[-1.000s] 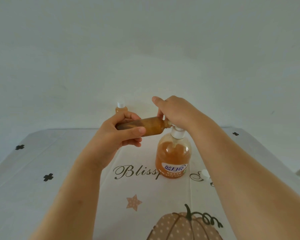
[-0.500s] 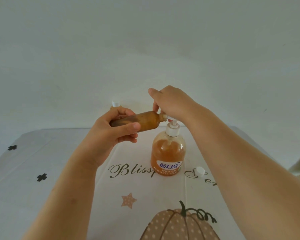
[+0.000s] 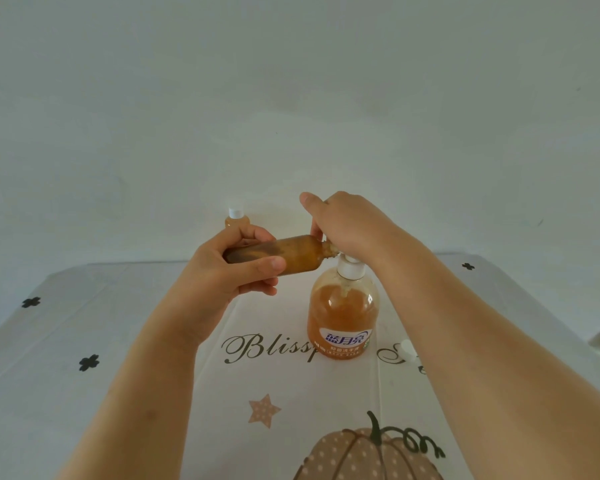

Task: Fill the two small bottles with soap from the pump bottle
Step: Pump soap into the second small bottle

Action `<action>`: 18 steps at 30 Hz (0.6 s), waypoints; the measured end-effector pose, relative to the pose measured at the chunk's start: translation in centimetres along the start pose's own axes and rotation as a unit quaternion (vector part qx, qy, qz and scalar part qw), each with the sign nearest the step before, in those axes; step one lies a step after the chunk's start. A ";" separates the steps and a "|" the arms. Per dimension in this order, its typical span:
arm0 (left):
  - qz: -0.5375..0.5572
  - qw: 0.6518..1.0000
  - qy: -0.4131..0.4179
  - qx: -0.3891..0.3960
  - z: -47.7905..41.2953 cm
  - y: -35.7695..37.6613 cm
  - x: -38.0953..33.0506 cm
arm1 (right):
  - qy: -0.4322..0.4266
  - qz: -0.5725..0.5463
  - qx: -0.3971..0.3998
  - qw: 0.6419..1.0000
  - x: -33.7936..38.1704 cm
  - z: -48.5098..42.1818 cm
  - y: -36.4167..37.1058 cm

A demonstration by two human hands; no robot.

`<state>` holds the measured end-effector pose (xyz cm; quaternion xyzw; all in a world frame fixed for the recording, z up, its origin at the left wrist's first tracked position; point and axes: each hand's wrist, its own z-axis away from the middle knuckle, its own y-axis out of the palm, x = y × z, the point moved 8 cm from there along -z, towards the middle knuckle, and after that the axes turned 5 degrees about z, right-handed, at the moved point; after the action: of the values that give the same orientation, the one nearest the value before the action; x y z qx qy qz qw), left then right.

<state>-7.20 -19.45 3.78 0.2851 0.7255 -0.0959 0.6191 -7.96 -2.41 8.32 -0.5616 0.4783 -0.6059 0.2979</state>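
Note:
My left hand [image 3: 219, 278] grips a small amber bottle [image 3: 293, 252] lying almost level in the air, its open mouth pointing right against the pump's nozzle. My right hand [image 3: 347, 223] is curled over the pump head of the pump bottle [image 3: 342, 317], thumb sticking out to the left, and hides the head and nozzle. The pump bottle stands on the table, more than half full of orange soap, with a blue-and-white label. The second small bottle [image 3: 237, 220], white-capped and holding orange soap, stands behind my left hand, mostly hidden.
A loose white cap [image 3: 406, 349] lies on the table right of the pump bottle, partly behind my right forearm. The tablecloth [image 3: 84, 341] is white with black clovers, script lettering, a star and a pumpkin print. A plain wall stands close behind the table.
Half a second ago my right hand sat higher with the pump stem showing; now it is pushed down onto the collar again. The small bottle stays at the nozzle.

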 end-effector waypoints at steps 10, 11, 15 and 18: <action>0.012 1.000 -0.008 0.000 -0.1 -0.1 0.2 | -0.013 -0.036 -0.006 0.999 0.1 -0.3 -0.3; 0.011 1.000 -0.006 0.001 -0.1 0.0 0.2 | -0.017 -0.037 -0.011 0.999 0.2 -0.3 -0.5; 0.012 1.000 0.000 0.002 -0.1 0.1 0.0 | -0.034 -0.052 -0.029 0.998 0.6 -0.4 -1.4; 0.016 1.000 0.002 0.002 0.0 0.1 -0.1 | -0.045 -0.048 -0.038 0.997 0.9 -0.4 -1.9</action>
<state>-7.14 -19.35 3.90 0.2983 0.7218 -0.0868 0.6184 -8.20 -2.47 10.44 -0.6214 0.4598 -0.5751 0.2679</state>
